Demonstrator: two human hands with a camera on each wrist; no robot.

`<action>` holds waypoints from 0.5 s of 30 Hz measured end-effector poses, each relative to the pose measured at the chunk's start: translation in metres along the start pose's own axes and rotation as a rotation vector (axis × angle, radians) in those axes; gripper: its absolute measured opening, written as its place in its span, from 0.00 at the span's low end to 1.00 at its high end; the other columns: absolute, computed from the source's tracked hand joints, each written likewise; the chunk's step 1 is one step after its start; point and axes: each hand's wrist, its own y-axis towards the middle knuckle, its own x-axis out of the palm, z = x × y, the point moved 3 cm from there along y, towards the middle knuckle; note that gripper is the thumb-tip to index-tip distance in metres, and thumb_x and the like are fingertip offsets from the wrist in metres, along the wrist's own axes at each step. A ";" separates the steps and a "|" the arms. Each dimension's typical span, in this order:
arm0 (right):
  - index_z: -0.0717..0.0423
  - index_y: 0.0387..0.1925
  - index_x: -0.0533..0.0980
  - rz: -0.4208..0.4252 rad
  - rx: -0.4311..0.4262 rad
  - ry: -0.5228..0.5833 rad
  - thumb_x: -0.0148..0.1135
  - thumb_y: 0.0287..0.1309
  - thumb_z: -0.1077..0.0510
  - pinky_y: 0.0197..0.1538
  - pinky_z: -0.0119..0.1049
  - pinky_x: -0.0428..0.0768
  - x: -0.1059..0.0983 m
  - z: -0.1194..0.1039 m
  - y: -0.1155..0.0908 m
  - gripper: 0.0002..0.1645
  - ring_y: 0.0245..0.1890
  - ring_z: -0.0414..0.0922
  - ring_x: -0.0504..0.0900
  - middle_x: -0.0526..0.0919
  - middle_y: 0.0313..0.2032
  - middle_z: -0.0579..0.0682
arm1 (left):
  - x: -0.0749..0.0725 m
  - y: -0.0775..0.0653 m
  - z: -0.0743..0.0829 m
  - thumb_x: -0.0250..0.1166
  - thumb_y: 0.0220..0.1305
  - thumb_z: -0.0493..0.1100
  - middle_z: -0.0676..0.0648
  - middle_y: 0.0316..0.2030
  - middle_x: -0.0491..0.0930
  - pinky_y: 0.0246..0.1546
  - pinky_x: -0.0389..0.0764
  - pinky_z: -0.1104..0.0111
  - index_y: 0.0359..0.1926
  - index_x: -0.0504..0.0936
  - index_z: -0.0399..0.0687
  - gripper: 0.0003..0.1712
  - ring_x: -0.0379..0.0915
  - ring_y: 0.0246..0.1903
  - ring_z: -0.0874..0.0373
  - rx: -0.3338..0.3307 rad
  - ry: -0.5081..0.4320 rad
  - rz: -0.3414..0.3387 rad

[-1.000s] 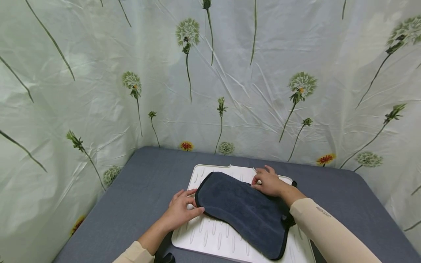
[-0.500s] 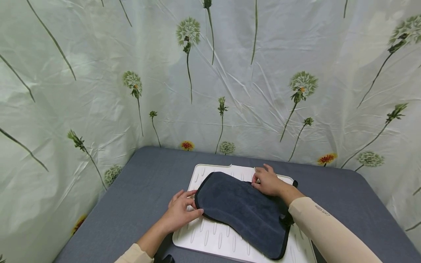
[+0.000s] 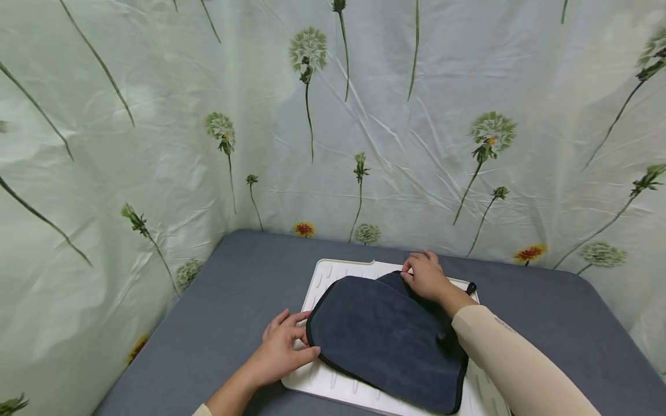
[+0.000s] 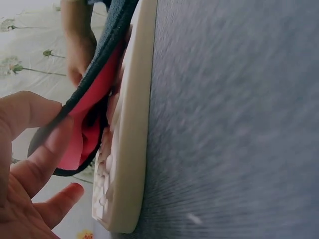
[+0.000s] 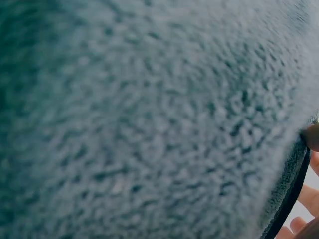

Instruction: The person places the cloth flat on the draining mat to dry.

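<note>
A dark blue-grey plush cloth (image 3: 382,338) with black edging lies over a white ribbed board (image 3: 317,375). My left hand (image 3: 281,349) pinches the cloth's left edge between thumb and fingers. In the left wrist view that edge is raised off the board, and a pink-red underside (image 4: 97,97) shows beneath. My right hand (image 3: 428,277) pinches the far edge of the cloth near the board's back side. Plush pile fills most of the right wrist view, with fingertips (image 5: 310,199) at its black-trimmed edge.
The board rests on a grey-blue covered table (image 3: 250,277). Behind and to the left hangs a pale curtain (image 3: 395,127) printed with dandelions. A black loop (image 3: 471,288) sticks out by the board's far right corner.
My right hand has drawn the far edge of the cloth outward and away, so the cloth spreads wider. The left hand keeps its pinch and sits slightly nearer me. The head view has shifted a little.
</note>
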 end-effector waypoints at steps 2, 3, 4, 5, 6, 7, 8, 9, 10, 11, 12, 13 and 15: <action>0.55 0.34 0.78 0.012 0.023 0.008 0.63 0.68 0.57 0.76 0.65 0.53 -0.001 0.001 0.004 0.06 0.70 0.65 0.68 0.81 0.56 0.66 | 0.000 -0.006 0.002 0.76 0.53 0.50 0.42 0.68 0.75 0.66 0.39 0.23 0.16 0.77 0.63 0.17 0.45 0.74 0.23 0.008 -0.012 -0.006; 0.55 0.34 0.78 0.016 0.032 0.012 0.62 0.68 0.57 0.76 0.65 0.52 -0.001 0.001 0.006 0.06 0.69 0.65 0.68 0.82 0.55 0.65 | 0.000 -0.009 0.003 0.77 0.52 0.50 0.41 0.67 0.75 0.65 0.39 0.23 0.16 0.77 0.62 0.17 0.45 0.74 0.22 0.012 -0.017 -0.008; 0.56 0.34 0.79 0.018 0.041 0.017 0.62 0.68 0.58 0.76 0.64 0.51 -0.001 0.001 0.008 0.06 0.68 0.65 0.70 0.82 0.53 0.64 | 0.001 -0.012 0.004 0.77 0.52 0.49 0.40 0.67 0.75 0.65 0.38 0.23 0.16 0.77 0.62 0.16 0.45 0.74 0.22 0.018 -0.022 -0.010; 0.56 0.35 0.79 0.018 0.056 0.024 0.62 0.68 0.58 0.77 0.63 0.50 -0.002 0.002 0.010 0.06 0.68 0.64 0.70 0.83 0.52 0.64 | 0.001 -0.014 0.005 0.77 0.52 0.49 0.39 0.67 0.75 0.64 0.38 0.23 0.16 0.78 0.62 0.16 0.44 0.74 0.22 0.020 -0.028 -0.012; 0.56 0.35 0.79 0.016 0.075 0.031 0.61 0.68 0.57 0.77 0.62 0.49 -0.002 0.002 0.011 0.07 0.68 0.64 0.70 0.83 0.52 0.63 | 0.002 -0.017 0.005 0.77 0.52 0.48 0.38 0.67 0.75 0.64 0.37 0.23 0.16 0.78 0.61 0.16 0.44 0.74 0.21 0.024 -0.032 -0.014; 0.56 0.36 0.79 0.013 0.095 0.039 0.61 0.69 0.57 0.77 0.63 0.49 -0.002 0.003 0.013 0.07 0.68 0.64 0.69 0.82 0.52 0.63 | 0.003 -0.020 0.006 0.77 0.52 0.48 0.38 0.67 0.75 0.63 0.36 0.24 0.16 0.78 0.62 0.16 0.43 0.74 0.21 0.027 -0.037 -0.016; 0.56 0.36 0.79 0.010 0.113 0.042 0.60 0.69 0.57 0.77 0.63 0.49 -0.002 0.004 0.014 0.07 0.69 0.64 0.68 0.82 0.54 0.64 | 0.004 -0.022 0.007 0.77 0.52 0.48 0.37 0.67 0.75 0.63 0.35 0.24 0.16 0.78 0.62 0.16 0.42 0.74 0.21 0.027 -0.040 -0.018; 0.56 0.36 0.79 0.006 0.127 0.040 0.60 0.69 0.57 0.77 0.64 0.50 -0.002 0.004 0.015 0.07 0.69 0.65 0.67 0.81 0.55 0.64 | 0.005 -0.025 0.007 0.77 0.52 0.47 0.37 0.67 0.74 0.63 0.34 0.24 0.16 0.79 0.63 0.16 0.42 0.74 0.21 0.026 -0.044 -0.020; 0.56 0.36 0.79 0.000 0.143 0.039 0.60 0.69 0.57 0.77 0.64 0.51 -0.001 0.005 0.016 0.07 0.70 0.65 0.66 0.80 0.56 0.65 | 0.006 -0.027 0.008 0.77 0.52 0.47 0.37 0.68 0.74 0.63 0.33 0.25 0.17 0.79 0.63 0.16 0.41 0.74 0.21 0.024 -0.048 -0.021; 0.56 0.36 0.79 -0.005 0.154 0.035 0.60 0.69 0.56 0.76 0.65 0.53 -0.001 0.004 0.017 0.07 0.71 0.65 0.64 0.80 0.57 0.65 | 0.007 -0.030 0.008 0.77 0.52 0.47 0.37 0.68 0.74 0.63 0.33 0.25 0.17 0.79 0.63 0.16 0.41 0.74 0.21 0.022 -0.051 -0.021; 0.56 0.37 0.79 -0.011 0.165 0.031 0.60 0.69 0.56 0.75 0.66 0.54 0.000 0.004 0.018 0.07 0.72 0.66 0.62 0.79 0.58 0.65 | 0.007 -0.032 0.009 0.77 0.52 0.47 0.36 0.67 0.74 0.63 0.33 0.25 0.17 0.79 0.63 0.15 0.41 0.74 0.21 0.021 -0.052 -0.019; 0.55 0.37 0.79 -0.016 0.171 0.025 0.60 0.70 0.56 0.75 0.67 0.56 0.001 0.004 0.019 0.07 0.73 0.67 0.60 0.79 0.59 0.65 | 0.008 -0.034 0.009 0.77 0.52 0.47 0.36 0.67 0.74 0.62 0.33 0.24 0.17 0.79 0.62 0.15 0.41 0.74 0.21 0.020 -0.057 -0.017; 0.55 0.37 0.79 -0.021 0.183 0.020 0.60 0.70 0.56 0.73 0.68 0.58 0.004 0.002 0.021 0.08 0.74 0.68 0.57 0.78 0.60 0.65 | 0.008 -0.039 0.010 0.77 0.51 0.46 0.36 0.67 0.75 0.62 0.33 0.23 0.17 0.81 0.61 0.14 0.41 0.74 0.21 0.015 -0.075 -0.015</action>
